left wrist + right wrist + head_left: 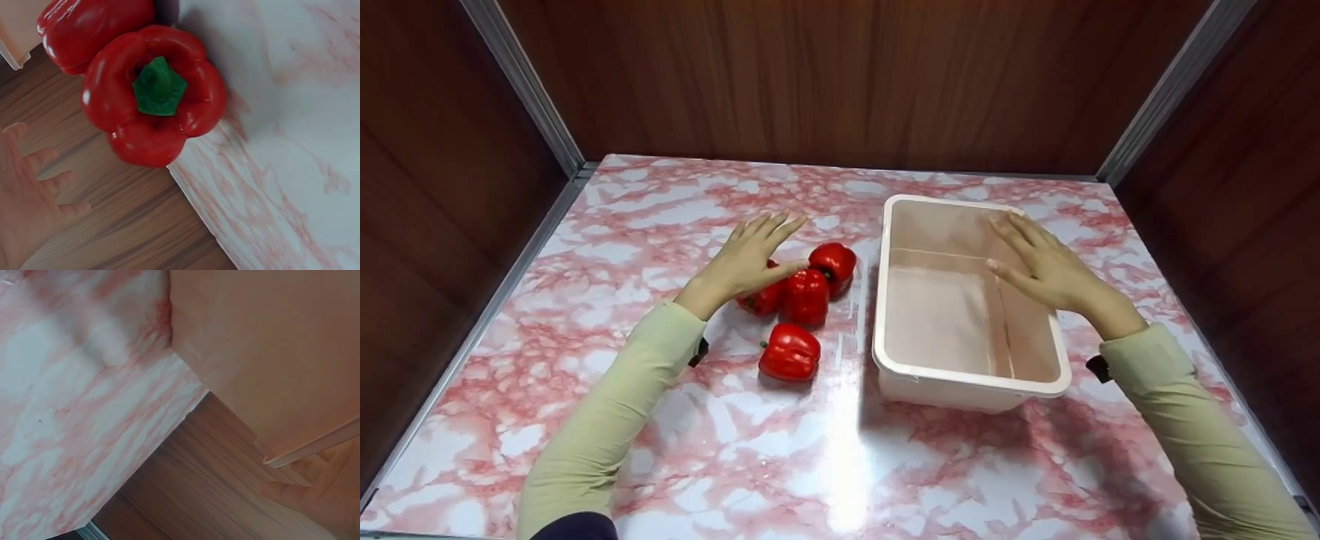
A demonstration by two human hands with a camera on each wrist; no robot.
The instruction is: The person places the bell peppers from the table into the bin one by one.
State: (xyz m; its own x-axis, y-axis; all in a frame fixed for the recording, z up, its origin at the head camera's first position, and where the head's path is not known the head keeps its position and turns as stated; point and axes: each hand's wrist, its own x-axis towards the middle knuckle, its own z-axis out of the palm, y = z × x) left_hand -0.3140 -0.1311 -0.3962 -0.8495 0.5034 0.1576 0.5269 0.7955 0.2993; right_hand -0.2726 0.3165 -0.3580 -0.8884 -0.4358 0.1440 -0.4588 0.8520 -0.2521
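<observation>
My left hand point(750, 259) hovers with fingers spread over a group of red bell peppers point(806, 298), partly covering one of them. A single red bell pepper point(790, 352) lies on its side nearer to me, its stem to the left. In the left wrist view, a pepper point(154, 135) shows its green stem point(160, 87) to the camera, with the left hand point(28, 208) beyond it. Over the right side of a cream plastic bin point(937, 307) is my right hand point(1046, 266), fingers extended and holding nothing. The right wrist view shows the bin's outer wall point(264, 343) close up.
The table point(697, 457) has a glossy pink-and-white marbled top. Dark wood panels point(840, 82) enclose it at the back and both sides, with metal strips point(529, 90) at the corners. The bin's raised rim point(975, 380) stands just right of the peppers.
</observation>
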